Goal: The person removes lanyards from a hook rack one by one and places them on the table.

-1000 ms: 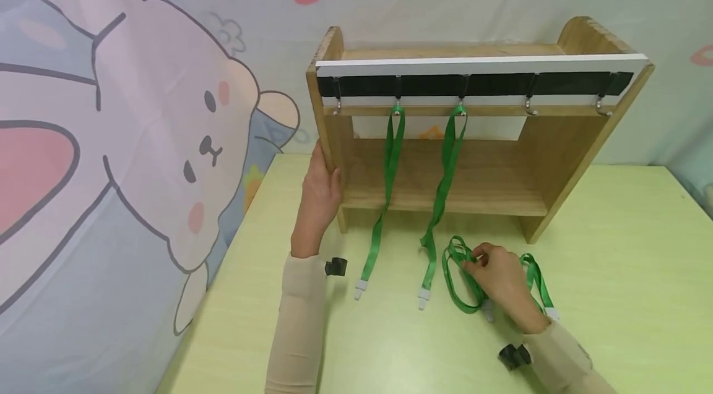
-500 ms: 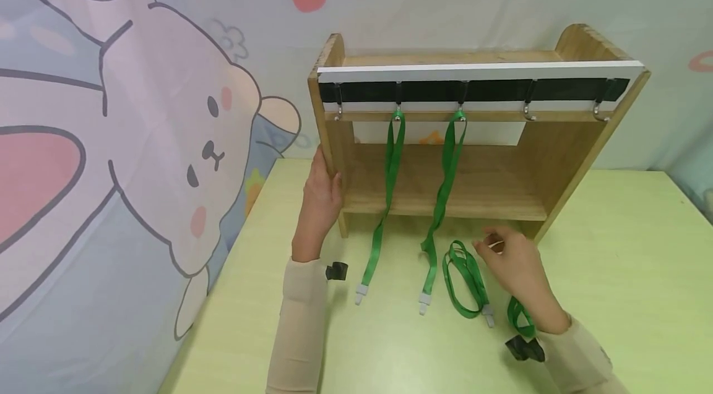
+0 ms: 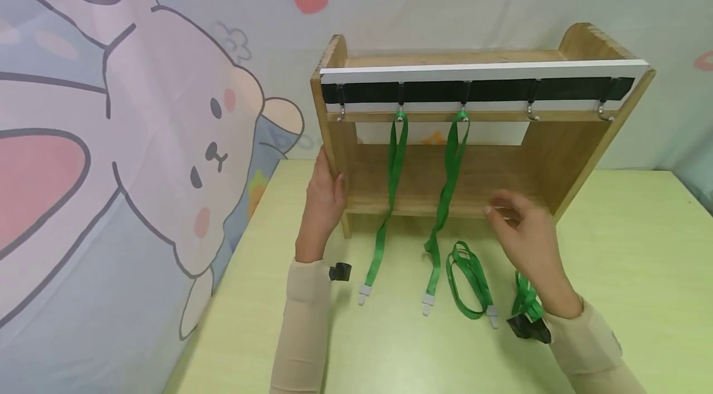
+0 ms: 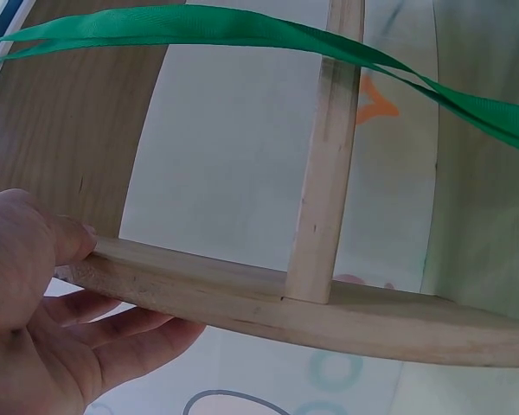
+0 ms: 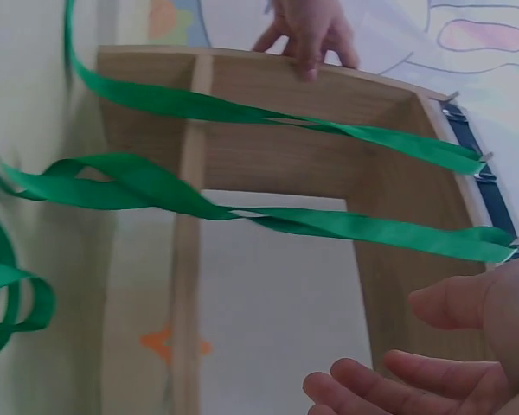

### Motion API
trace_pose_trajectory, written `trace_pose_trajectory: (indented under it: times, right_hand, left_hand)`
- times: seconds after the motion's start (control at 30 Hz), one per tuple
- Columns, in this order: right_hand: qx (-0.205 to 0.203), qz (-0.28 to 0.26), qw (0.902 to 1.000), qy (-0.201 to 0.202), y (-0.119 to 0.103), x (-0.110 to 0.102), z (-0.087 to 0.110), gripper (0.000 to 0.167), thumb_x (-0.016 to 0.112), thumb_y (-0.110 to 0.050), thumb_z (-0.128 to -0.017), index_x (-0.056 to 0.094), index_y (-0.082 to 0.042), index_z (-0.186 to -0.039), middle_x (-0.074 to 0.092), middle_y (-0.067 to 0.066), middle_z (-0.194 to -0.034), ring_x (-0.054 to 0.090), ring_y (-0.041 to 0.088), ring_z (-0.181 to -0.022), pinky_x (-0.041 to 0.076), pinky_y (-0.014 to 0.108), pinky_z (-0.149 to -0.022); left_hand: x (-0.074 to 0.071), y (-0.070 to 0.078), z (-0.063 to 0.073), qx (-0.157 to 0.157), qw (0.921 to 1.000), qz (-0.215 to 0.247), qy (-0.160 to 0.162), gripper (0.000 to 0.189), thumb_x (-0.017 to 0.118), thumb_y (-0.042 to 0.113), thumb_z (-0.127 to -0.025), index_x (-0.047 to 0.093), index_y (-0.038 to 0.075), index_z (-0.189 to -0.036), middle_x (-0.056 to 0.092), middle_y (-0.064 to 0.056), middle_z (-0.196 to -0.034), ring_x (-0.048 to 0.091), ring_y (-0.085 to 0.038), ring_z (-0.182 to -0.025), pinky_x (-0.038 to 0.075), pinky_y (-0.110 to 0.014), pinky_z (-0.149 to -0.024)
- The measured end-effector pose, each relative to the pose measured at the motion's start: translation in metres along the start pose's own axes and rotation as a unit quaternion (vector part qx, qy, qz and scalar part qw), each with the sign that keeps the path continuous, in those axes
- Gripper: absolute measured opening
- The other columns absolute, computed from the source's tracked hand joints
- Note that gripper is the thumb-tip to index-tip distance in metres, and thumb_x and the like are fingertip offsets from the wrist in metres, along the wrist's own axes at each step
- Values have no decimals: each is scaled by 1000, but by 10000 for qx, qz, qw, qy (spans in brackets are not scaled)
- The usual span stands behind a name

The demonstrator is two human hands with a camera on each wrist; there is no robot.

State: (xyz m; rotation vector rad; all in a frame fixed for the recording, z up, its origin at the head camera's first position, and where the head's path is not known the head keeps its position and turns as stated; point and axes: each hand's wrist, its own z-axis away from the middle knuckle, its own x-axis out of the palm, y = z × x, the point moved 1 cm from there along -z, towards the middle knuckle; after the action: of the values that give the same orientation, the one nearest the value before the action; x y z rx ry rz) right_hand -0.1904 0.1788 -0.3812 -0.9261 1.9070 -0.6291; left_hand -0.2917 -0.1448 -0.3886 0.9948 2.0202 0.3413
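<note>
My left hand point(image 3: 323, 196) grips the side panel point(image 4: 208, 281) of a small wooden shelf point(image 3: 579, 153), thumb on one face and fingers on the other. Two green lanyards hang from hooks on its front strip: one lanyard point(image 3: 394, 162) to the left, another lanyard point(image 3: 447, 190) near the middle. Their grey clips reach down over the table. With fingers bent loosely and nothing between them, my right hand point(image 3: 526, 233) is raised before the lower shelf board. Below it lies a looped green lanyard point(image 3: 473, 276); a bunched lanyard point(image 3: 525, 295) is partly hidden by my right wrist.
The black-and-white hook strip point(image 3: 498, 90) runs along the shelf's upper front. Its far-left hook point(image 3: 341, 112) and two right hooks, including the end hook point(image 3: 603, 111), bear nothing. A cartoon-print cloth point(image 3: 223, 91) hangs behind the pale yellow-green table point(image 3: 390, 357).
My right hand has come away from the looped lanyard and risen toward the shelf, carrying nothing. The looped lanyard stays on the table. My left hand keeps its grip on the panel.
</note>
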Motion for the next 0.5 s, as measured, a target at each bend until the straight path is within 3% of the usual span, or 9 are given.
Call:
trace_pose_trajectory:
  times: [0.13, 0.33, 0.4, 0.5]
  right_hand:
    - [-197, -83, 9995, 244, -8, 0, -7, 29, 64, -10, -99, 66, 7, -123, 70, 24, -113, 69, 36, -97, 43, 2, -77]
    - [-310, -217, 9980, 507, -19, 2, -13, 26, 64, -7, -98, 68, 7, -120, 72, 21, -111, 61, -10, -89, 46, 4, -76]
    - [-345, -251, 9975, 565, -24, 3, -16, 27, 64, -7, -99, 68, 7, -121, 72, 21, -111, 65, -5, -90, 46, 4, -76]
    - [-428, -280, 9966, 646, -30, 2, -21, 28, 62, -8, -100, 67, 5, -124, 72, 21, -113, 72, 20, -97, 46, 5, -78]
  left_hand:
    - [-1, 1, 1, -21, 10000, 7, -5, 61, 48, -3, -103, 17, -8, -154, 40, -33, -145, 50, -49, -128, 47, -60, -98]
    - [-1, 1, 1, -17, 10000, -24, -37, 60, 48, -3, -103, 17, -10, -154, 40, -34, -144, 50, -49, -128, 47, -60, -98]
    - [-1, 1, 0, -20, 10000, -21, -45, 60, 49, -3, -103, 17, -10, -154, 40, -34, -144, 50, -49, -128, 47, -59, -98]
    - [-1, 1, 0, 6, 10000, -21, -23, 60, 49, -3, -103, 17, -10, -154, 40, -34, -144, 50, -49, -128, 48, -60, -98]
